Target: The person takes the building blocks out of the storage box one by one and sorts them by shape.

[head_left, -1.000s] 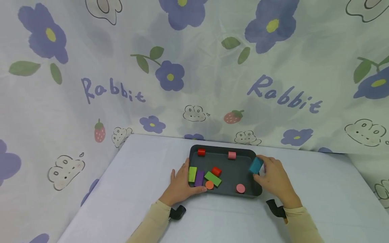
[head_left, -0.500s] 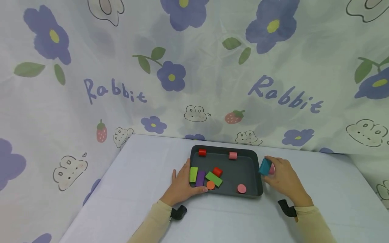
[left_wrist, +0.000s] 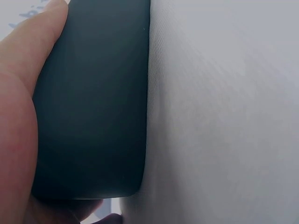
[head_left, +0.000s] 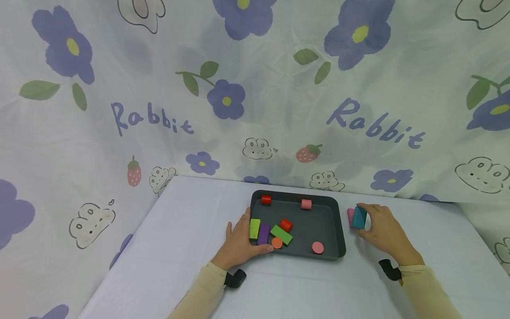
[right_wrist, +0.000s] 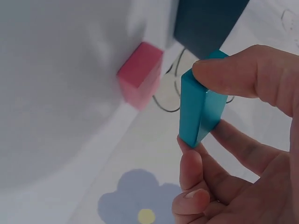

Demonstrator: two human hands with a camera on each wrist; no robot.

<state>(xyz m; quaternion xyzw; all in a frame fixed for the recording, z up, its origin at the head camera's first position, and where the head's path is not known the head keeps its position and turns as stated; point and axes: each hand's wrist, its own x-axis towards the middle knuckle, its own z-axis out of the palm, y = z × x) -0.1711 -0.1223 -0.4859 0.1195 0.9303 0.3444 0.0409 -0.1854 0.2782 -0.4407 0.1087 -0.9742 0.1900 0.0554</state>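
Observation:
In the head view my left hand [head_left: 237, 243] lies along the front left corner of a dark grey tray [head_left: 341, 243]. Its thumb runs along the front wall [left_wrist: 93, 116] and its fingers along the left side. Right of the tray, my right hand [head_left: 388, 230] pinches a teal rectangular block [head_left: 360, 218] between thumb and fingers. The right wrist view shows this teal block [right_wrist: 192, 107] tilted, apart from a pink block [right_wrist: 140, 74]. That pink block [head_left: 350, 217] stands on the white table, between the tray and the teal block.
Inside the tray are red cylinders [head_left: 266, 200], pink cylinders [head_left: 306, 204], an orange round piece [head_left: 276, 242], a purple block [head_left: 263, 234], a yellow-green block [head_left: 254, 229] and a green block [head_left: 281, 235]. A patterned cloth [head_left: 223, 141] hangs behind the table [head_left: 191, 221].
My right hand has carried the teal block rightward, from over the tray's right rim to past the pink block, which now shows on its left. The left hand has stayed at the tray.

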